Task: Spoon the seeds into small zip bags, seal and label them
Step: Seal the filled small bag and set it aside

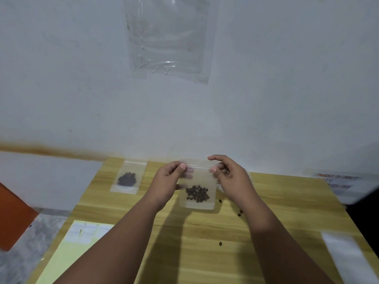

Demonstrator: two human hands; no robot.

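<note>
Zip bag (198, 187) up in front of me now, held upright just above the far middle of the desk (205, 253), with a dark clump of seeds (197, 194) settled at its bottom. My left hand (167, 181) pinches the top left corner right on the zip strip, thumb in front, and my right hand (227, 177) pinches the top right corner the same way. Both hands are curled on the plastic, neither one spread. Filling looks done for this one, I'd say. What I'm on is the seal, and I can't tell from here whether the strip is pressed shut along its length. Over at the far left, a second bag (128, 177) lies flat on the desk with its own dark seeds inside, so that one reads as filled; no label on it that I can make out. The label sheet (84, 232) sits at the near left, lying on a yellow sheet (67, 261), and neither hand touches it. A few loose seeds (220, 243) are scattered on the wood near my right forearm and want picking up. By my reckoning: two bags filled, one being closed, labelling left for both.
</note>
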